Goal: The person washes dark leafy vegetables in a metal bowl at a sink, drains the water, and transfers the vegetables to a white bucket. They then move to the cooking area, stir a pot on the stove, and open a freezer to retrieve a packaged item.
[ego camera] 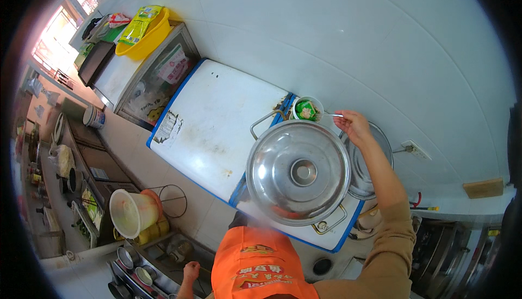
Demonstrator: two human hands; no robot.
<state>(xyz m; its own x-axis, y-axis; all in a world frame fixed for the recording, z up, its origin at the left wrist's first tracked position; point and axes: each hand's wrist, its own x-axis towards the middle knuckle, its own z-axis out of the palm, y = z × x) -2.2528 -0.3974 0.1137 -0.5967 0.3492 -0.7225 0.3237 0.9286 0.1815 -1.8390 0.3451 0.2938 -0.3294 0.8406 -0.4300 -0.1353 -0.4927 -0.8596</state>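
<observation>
My right hand (351,125) holds the handle of a small metal spoon (332,115) between thumb and fingers. The spoon's far end lies in an opened green packet (306,110) inside a white tub (320,102) by the wall. In front of the tub, a large pot with a domed steel lid (277,168) stands on the white chest freezer (204,107). My left hand (191,271) hangs low beside the orange apron (261,258), its fingers curled; whether it grips anything is unclear.
Behind my right forearm, a round metal lid (379,148) leans near the wall. A yellow basin (153,42) with yellow packets sits on a glass-fronted cabinet. At lower left are a translucent bucket (128,213), a wire stand (173,201) and several metal pans (127,257). A wall socket (415,150) holds a plug.
</observation>
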